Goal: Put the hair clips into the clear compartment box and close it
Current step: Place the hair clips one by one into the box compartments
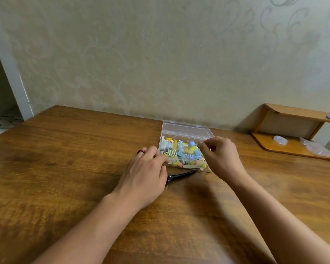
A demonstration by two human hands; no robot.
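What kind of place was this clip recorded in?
Most likely a room in a home, at a wooden table pushed against a wall with scroll-patterned wallpaper. A small wooden shelf stands at the right, and a clear box of colourful hair clips sits open on the table.

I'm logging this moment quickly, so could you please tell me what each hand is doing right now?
Left hand: fingers curled at the clear box's near left edge; holding anything cannot be told.
Right hand: fingertips pinched over the box; contents cannot be told.
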